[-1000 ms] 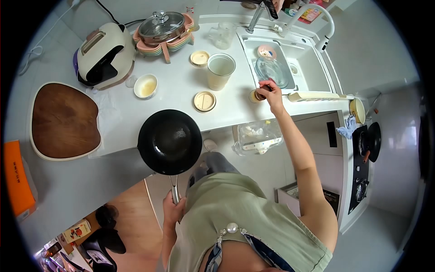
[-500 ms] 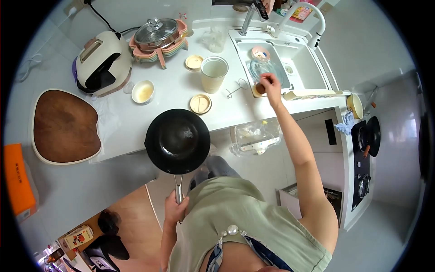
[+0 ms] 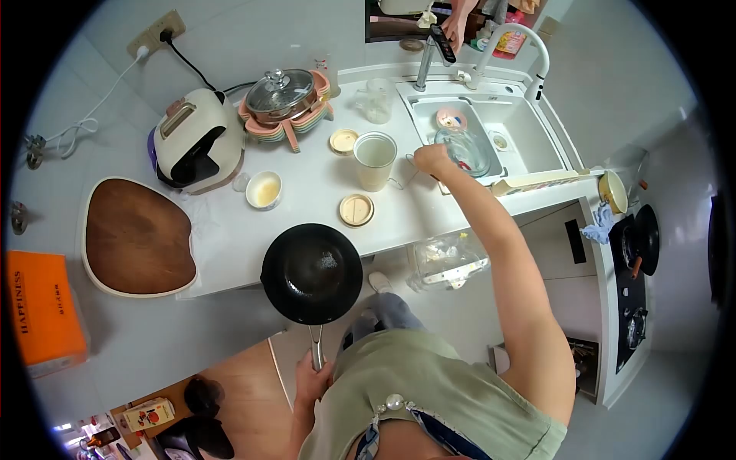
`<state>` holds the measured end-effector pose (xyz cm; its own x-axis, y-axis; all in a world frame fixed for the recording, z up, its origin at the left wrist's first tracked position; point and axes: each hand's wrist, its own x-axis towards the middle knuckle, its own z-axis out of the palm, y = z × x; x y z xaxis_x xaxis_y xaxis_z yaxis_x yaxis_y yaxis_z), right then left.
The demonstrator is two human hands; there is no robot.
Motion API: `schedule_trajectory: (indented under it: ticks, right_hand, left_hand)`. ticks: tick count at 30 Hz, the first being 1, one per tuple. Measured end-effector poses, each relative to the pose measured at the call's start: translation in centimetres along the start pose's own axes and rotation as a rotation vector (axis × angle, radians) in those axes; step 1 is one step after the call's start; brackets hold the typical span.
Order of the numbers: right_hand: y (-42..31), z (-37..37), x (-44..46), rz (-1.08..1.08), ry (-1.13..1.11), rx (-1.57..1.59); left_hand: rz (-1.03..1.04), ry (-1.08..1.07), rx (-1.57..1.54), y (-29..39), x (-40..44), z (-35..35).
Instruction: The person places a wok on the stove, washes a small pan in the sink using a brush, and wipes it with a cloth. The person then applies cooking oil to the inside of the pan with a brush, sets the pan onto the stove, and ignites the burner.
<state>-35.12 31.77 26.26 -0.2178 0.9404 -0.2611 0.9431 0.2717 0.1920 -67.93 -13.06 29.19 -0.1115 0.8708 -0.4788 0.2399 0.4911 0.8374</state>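
My left hand [image 3: 313, 379] is wrapped around the metal handle of a black wok [image 3: 312, 274], held in front of the counter with its inside facing up. My right hand [image 3: 432, 161] is over the counter beside the sink's left edge, fingers closed. Whatever it may hold is hidden under the hand. A thin bent wire piece [image 3: 411, 173] shows next to my fingers, partly covered. Left of that hand stands a tall cream cup [image 3: 375, 162], with one round lid [image 3: 356, 210] in front of it and another lid [image 3: 343, 141] behind.
A double sink [image 3: 529, 146] holds a clear glass bowl [image 3: 469, 152] and a pink dish [image 3: 451, 119]. Leftward are a small white bowl [image 3: 264, 191], a lidded pot [image 3: 280, 95], a rice cooker [image 3: 201, 142] and a brown board [image 3: 138, 236]. Another hand [image 3: 458, 27] shows behind the faucet.
My right hand has moved left from the sink edge toward the wire piece, now partly covering it. My left hand still holds the wok. The view has shifted, so the scene sits lower.
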Motion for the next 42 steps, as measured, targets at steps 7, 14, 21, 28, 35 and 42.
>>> schedule_trajectory:
  ticks: [7, 14, 21, 28, 35, 42]
  right_hand:
    - [4.1, 2.4, -1.0, -0.133, -0.353, 0.726]
    - [4.5, 7.1, -5.9, 0.074, -0.757, 0.95]
    - [3.6, 5.2, -7.8, 0.011, -0.354, 0.062]
    - [2.9, 5.2, -8.3, 0.006, -0.268, -0.067]
    - [4.9, 3.6, -10.4, 0.098, -0.445, 0.06]
    - [10.6, 1.6, -15.9, 0.317, -0.058, 0.356]
  left_hand:
    - [0.008, 0.038, -0.078, -0.8, 0.2, 0.2]
    - [0.0, -0.047, -0.075, 0.3, 1.0, -0.2]
    - [0.065, -0.123, -0.064, 1.2, 1.1, 0.5]
    - [0.138, -0.141, -0.026, 0.5, 1.0, 0.7]
    - [0.098, -0.195, -0.121, 1.5, 1.0, 0.8]
    - [0.114, -0.301, -0.099, 3.8, 1.4, 0.8]
